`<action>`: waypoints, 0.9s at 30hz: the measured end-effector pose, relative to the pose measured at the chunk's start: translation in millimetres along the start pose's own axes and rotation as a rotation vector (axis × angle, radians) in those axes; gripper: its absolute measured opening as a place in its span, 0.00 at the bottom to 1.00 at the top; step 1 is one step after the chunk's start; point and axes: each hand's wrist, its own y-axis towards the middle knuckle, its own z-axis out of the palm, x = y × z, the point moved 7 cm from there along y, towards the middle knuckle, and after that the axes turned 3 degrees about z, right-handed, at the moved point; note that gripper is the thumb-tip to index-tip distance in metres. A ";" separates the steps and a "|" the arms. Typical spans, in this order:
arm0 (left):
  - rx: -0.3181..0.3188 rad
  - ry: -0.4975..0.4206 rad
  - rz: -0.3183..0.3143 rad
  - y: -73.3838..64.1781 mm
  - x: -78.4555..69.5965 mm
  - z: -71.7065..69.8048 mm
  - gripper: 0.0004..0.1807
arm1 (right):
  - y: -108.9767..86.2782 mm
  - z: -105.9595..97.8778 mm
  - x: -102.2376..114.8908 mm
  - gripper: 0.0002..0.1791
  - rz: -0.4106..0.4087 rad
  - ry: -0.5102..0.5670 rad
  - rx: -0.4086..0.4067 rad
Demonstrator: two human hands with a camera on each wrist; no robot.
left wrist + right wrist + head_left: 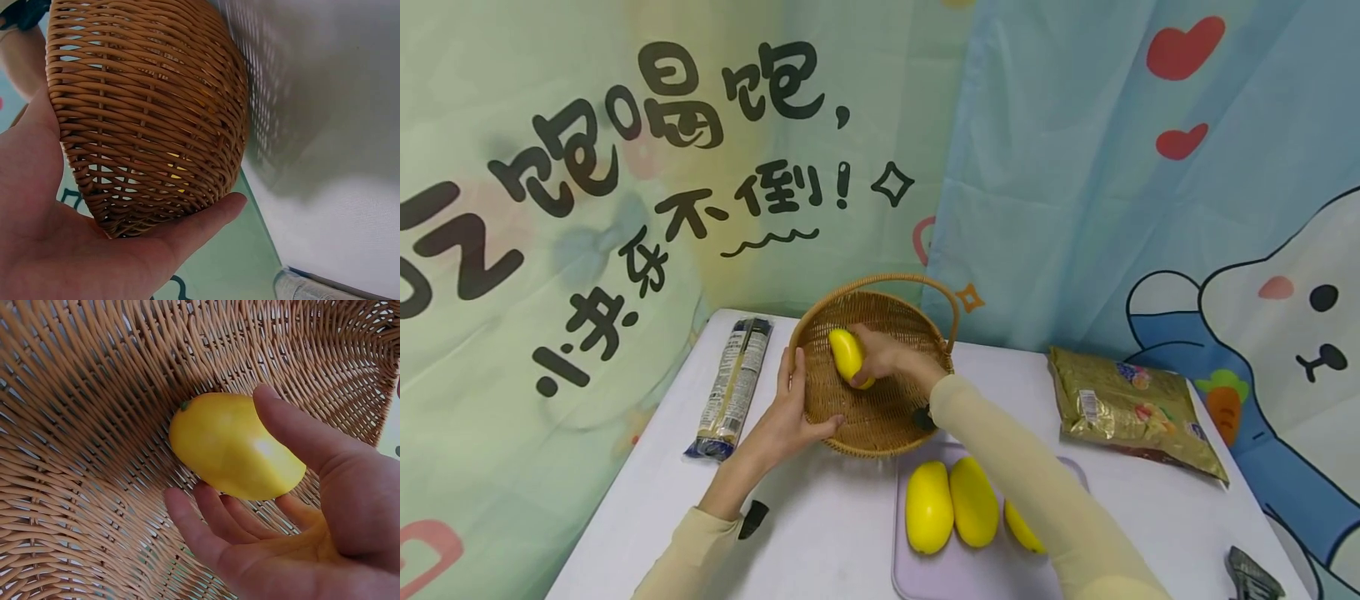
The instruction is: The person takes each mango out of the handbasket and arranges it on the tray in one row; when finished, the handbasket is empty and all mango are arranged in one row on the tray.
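Note:
A brown wicker basket (887,421) with a hooped handle tilts on the table, its opening facing me. My left hand (786,421) grips the left side of its rim; in the left wrist view the thumb and fingers (194,234) spread around the woven edge. Inside the basket, my right hand (883,354) holds a yellow mango (231,447), thumb on one side and curled fingers on the other, close to the woven wall. More mangoes lie on a lilac tray (917,579): a left one (929,508), a middle one (974,504), and one partly hidden under my right sleeve.
A long clear-wrapped packet (733,387) lies left of the basket. At the right are a gold snack bag (1138,417) and a dark object (1255,575) near the table's edge. Printed curtains (1037,167) hang right behind the table.

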 end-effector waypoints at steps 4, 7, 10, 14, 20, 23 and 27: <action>-0.001 0.012 -0.009 -0.9 2.1 0.5 0.69 | -0.7 4.0 0.9 0.57 -0.001 -0.001 -0.004; -0.008 0.010 -0.005 -1.1 2.6 1.2 0.68 | -0.4 7.0 1.5 0.57 -0.005 -0.018 -0.013; -0.016 0.002 0.003 -1.2 2.5 2.0 0.68 | 1.2 9.5 1.3 0.57 -0.006 -0.037 -0.029; -0.021 0.004 0.008 -1.9 2.5 2.5 0.67 | 2.5 12.7 0.8 0.56 -0.007 -0.032 -0.043; -0.019 -0.008 0.004 -2.9 2.1 1.9 0.68 | 2.8 13.8 2.6 0.55 -0.029 -0.009 -0.045; -0.011 -0.014 0.003 -2.8 1.6 1.2 0.68 | 2.7 12.0 5.0 0.54 -0.046 -0.019 -0.044; -0.005 -0.011 0.008 -2.3 0.7 -0.9 0.68 | 2.9 9.4 7.0 0.53 -0.075 -0.050 -0.054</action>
